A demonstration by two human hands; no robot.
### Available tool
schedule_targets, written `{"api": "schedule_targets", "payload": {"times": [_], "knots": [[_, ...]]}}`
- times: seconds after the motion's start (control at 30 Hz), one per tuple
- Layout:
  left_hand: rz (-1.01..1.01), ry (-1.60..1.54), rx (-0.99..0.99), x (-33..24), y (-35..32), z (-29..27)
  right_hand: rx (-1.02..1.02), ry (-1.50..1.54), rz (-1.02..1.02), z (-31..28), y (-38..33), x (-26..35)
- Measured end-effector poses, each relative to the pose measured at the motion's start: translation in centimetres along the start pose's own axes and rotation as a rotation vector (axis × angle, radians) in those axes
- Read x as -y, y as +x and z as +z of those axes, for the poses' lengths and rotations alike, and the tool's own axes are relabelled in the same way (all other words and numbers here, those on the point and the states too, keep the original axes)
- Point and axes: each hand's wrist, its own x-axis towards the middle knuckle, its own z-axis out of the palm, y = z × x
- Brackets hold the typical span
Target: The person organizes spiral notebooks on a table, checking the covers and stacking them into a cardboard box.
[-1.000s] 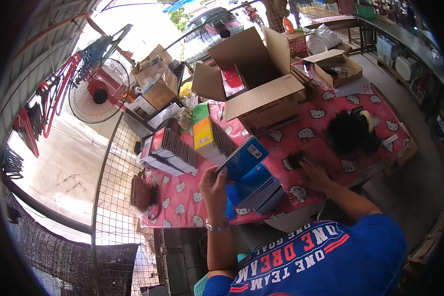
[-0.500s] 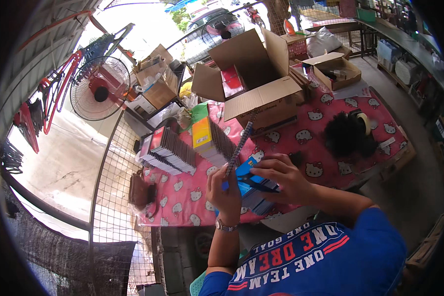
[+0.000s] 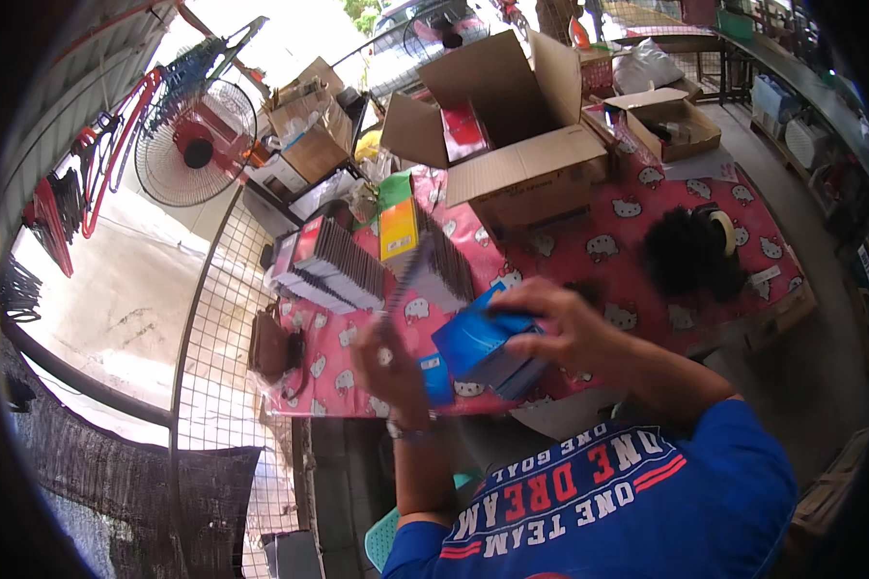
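Observation:
My left hand (image 3: 388,372), smeared by motion, is closed on a thin spiral-bound notebook (image 3: 411,273) held up edge-on. Under my right hand (image 3: 565,323) stands a stack of blue-covered notebooks (image 3: 471,340) near the table's front edge. The fingers of that hand are curled around a dark hand tool (image 3: 519,325), mostly hidden; its kind is hard to make out. Beside my left wrist a single blue notebook (image 3: 435,378) lies on the table. Farther off stand a stack with a yellow top cover (image 3: 398,230) and stacks with reddish covers (image 3: 307,241).
A large open carton (image 3: 536,198) stands behind the stacks on the pink patterned cloth (image 3: 628,232). To the right are a fuzzy black object (image 3: 681,256) and a tape roll (image 3: 722,234). A brown bag (image 3: 272,344) sits at the left edge, near a fan (image 3: 196,145).
My left hand has moved left with the notebook, away from the blue stack. That stack's top cover and the lone blue notebook now show more fully. The whole view has shifted slightly.

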Motion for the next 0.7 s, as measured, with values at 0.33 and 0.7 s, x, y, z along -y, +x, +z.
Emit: {"api": "schedule_targets", "payload": {"times": [0.33,0.7], "knots": [[-0.414,0.318,1.264,15.3,-4.3,4.1,0.105,-0.901,0.329,-6.5,-13.5,-21.4],[-0.423,-0.026,0.602,11.5,-2.9,4.6,-0.51,-1.487,0.56,-17.9,-11.4,-25.1]]}}
